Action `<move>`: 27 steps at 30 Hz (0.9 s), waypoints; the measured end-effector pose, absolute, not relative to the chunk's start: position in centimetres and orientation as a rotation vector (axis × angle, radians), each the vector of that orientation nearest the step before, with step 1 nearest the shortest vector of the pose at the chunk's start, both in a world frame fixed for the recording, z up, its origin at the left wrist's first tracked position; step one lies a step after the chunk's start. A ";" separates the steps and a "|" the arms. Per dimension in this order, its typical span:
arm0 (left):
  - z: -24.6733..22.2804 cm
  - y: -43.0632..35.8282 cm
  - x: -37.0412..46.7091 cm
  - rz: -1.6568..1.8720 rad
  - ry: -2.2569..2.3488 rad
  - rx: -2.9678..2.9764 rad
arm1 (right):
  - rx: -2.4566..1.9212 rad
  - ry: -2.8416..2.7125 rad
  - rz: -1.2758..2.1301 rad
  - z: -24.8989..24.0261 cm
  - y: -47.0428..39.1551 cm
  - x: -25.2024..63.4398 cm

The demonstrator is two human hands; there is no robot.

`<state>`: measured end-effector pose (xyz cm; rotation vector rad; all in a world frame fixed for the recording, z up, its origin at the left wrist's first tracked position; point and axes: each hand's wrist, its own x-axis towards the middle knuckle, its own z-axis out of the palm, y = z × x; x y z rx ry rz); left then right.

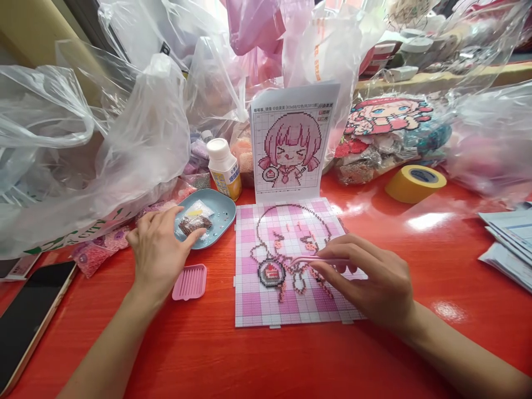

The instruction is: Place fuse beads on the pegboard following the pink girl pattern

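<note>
My right hand [369, 277] grips pink tweezers [320, 260], their tips over a pink-and-white checked pegboard [257, 310]. Small beads on the board form a dark head outline, facial features and a round cake motif [271, 272]. My left hand [160, 249] hovers at the left rim of a blue plate [224, 213], thumb and fingers spread. Between them on the plate lie a small bag of brown beads [194, 224] and a clear bag [201, 208]; I see no firm grip on either. Just below the plate sits a pink ridged tray [190, 282].
A printed pattern sheet [288, 149] stands behind the board. Beside it is a white bottle [224, 169]. Yellow tape [415, 184] and papers [509, 244] lie to the right, a phone [33, 321] to the left. Plastic bags [141, 122] crowd the back.
</note>
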<state>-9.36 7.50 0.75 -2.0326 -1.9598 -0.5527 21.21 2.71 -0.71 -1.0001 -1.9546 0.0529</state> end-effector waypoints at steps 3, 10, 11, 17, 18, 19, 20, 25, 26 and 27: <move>0.3 7.7 -9.7 -0.536 -1.964 -2.028 | -0.995 -1.955 0.051 -0.7 2.7 21.3; 0.2 8.1 -9.7 -0.650 -1.905 -1.941 | -0.986 -1.953 0.052 -0.5 2.6 21.2; 0.2 8.2 -9.7 -0.674 -1.857 -1.975 | -0.985 -1.953 0.054 -0.5 2.6 21.2; -0.4 8.2 -9.5 -0.653 -1.595 -2.336 | -0.994 -1.957 0.049 -0.5 2.5 21.3; -0.6 8.2 -9.6 -0.624 -1.628 -2.357 | -0.996 -1.956 0.049 -0.5 2.5 21.3; -0.7 8.2 -9.6 -0.604 -1.660 -2.368 | -0.997 -1.955 0.049 -0.5 2.6 21.3; -0.8 8.2 -9.7 -0.591 -1.682 -2.376 | -0.999 -1.955 0.049 -0.5 2.6 21.3; -0.9 8.3 -9.7 -0.617 -1.731 -2.351 | -0.990 -1.973 0.050 -0.7 2.7 21.2; -0.9 8.3 -9.6 -0.611 -1.745 -2.349 | -0.985 -1.983 0.054 -0.8 2.7 21.3; -0.8 8.3 -9.6 -0.601 -1.757 -2.350 | -0.980 -1.996 0.060 -0.9 2.7 21.3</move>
